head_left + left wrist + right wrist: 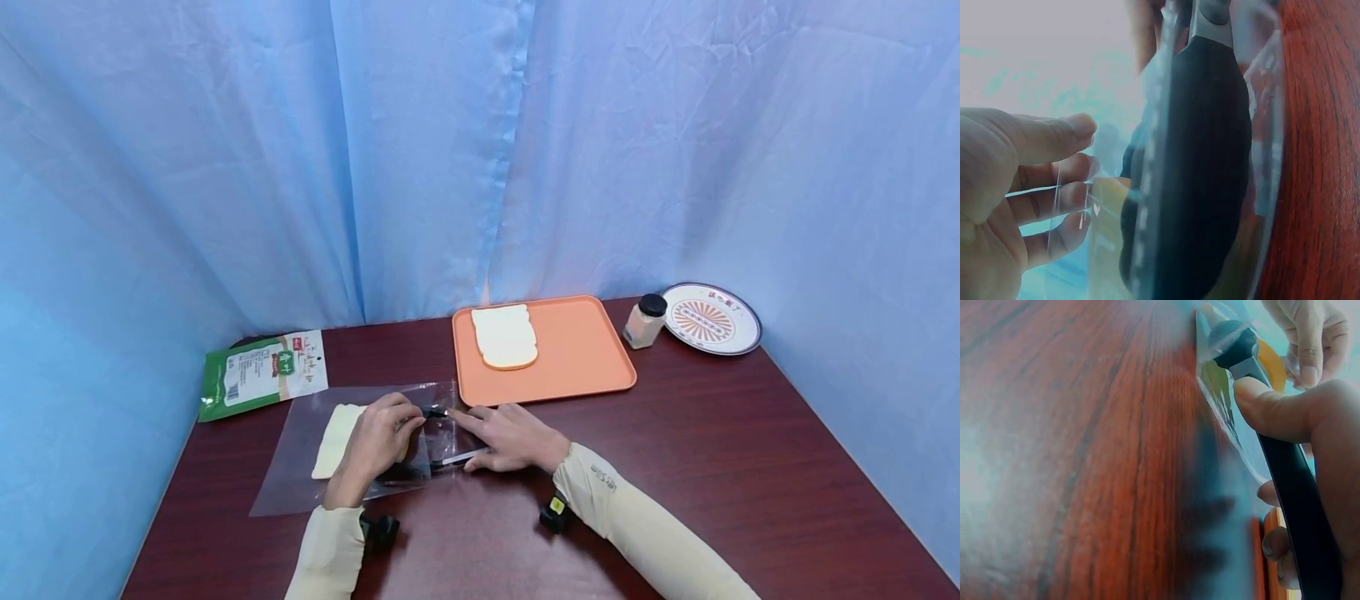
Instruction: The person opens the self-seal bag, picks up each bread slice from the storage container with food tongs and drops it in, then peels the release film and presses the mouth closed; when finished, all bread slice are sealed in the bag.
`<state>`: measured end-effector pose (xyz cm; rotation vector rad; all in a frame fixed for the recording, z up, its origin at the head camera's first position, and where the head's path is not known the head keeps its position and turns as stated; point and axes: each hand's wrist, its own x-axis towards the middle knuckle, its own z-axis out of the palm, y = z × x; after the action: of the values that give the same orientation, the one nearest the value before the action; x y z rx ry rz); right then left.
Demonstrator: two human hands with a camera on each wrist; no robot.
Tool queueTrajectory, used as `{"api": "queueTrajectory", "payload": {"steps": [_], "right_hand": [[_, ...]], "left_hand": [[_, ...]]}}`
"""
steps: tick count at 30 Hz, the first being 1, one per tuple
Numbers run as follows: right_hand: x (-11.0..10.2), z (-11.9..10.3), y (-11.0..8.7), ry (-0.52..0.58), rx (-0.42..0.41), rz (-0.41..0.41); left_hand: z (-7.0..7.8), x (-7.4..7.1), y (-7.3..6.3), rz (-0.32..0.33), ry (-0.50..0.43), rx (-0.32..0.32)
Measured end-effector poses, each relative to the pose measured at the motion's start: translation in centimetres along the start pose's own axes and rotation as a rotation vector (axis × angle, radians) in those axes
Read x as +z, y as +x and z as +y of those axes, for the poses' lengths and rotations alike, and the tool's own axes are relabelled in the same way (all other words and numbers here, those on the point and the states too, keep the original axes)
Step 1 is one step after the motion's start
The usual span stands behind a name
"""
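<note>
A clear plastic bag (283, 479) lies on the table with a bread slice (336, 442) inside it. My left hand (377, 437) pinches the film of the bag near its right-hand opening, thumb against the fingers. From the right, my right hand (517, 437) holds a pair of kitchen tongs (461, 457) with silver and black arms. The black tips (1204, 162) of the tongs are within the bag's mouth, spread apart, beside the slice's yellow-brown edge. Part of the slice is hidden under my left hand.
An orange tray (577, 358) with another bread slice (506, 335) on it sits behind my hands. To its right stand a jar (645, 322) with a black lid and a patterned plate (712, 319). A green and white packet (262, 372) lies at the back left.
</note>
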<state>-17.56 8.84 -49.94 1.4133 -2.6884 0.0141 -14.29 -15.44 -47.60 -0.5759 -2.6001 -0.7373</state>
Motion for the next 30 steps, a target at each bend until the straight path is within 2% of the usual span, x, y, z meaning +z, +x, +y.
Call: {"api": "queueTrajectory", "payload": {"steps": [4,7,12,16,30], "right_hand": [[-0.1,0.0,0.2,-0.018,-0.015,0.011],[-0.2,-0.1,0.5,-0.012,-0.006,-0.01],[-0.2,-0.2,0.8,0.065,0.038,-0.066],[-0.3,-0.3,1.0,0.096,0.068,-0.087],[-0.5,-0.7,1.4,-0.018,0.006,-0.033]], "left_hand": [[0.0,0.0,0.1,-0.004,0.006,-0.002],[-0.1,0.0,0.1,0.005,0.002,0.009],[-0.1,0.2,0.2,0.028,0.002,0.032],[0.0,0.2,0.1,0.014,-0.008,0.016],[0.0,0.0,0.1,0.0,0.005,0.002]]}}
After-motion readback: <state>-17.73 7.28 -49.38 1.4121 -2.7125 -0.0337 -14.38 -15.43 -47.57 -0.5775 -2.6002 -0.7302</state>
